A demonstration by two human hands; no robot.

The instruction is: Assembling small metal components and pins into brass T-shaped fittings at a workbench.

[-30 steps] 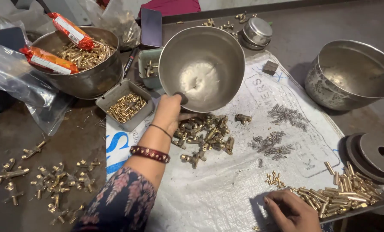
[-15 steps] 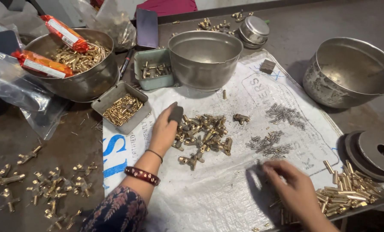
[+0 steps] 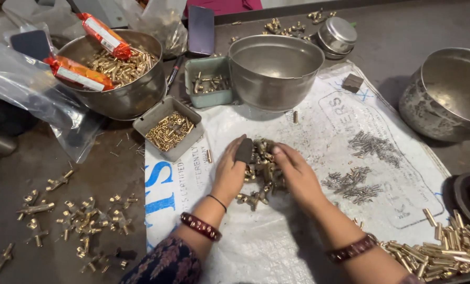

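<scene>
Your left hand point(image 3: 228, 176) and right hand point(image 3: 298, 176) cup a heap of small brass fittings point(image 3: 262, 171) on the white sack point(image 3: 277, 242) spread over the table point(image 3: 109, 173). The left grip is narrow, pinching a dark block point(image 3: 244, 150); the right lies open, holding nothing. The steel bowl point(image 3: 275, 71) just beyond the heap stands empty, so little looks sorted from this pile. More fittings wait loose at your left point(image 3: 72, 221), and brass pins point(image 3: 440, 252) lie at your right.
</scene>
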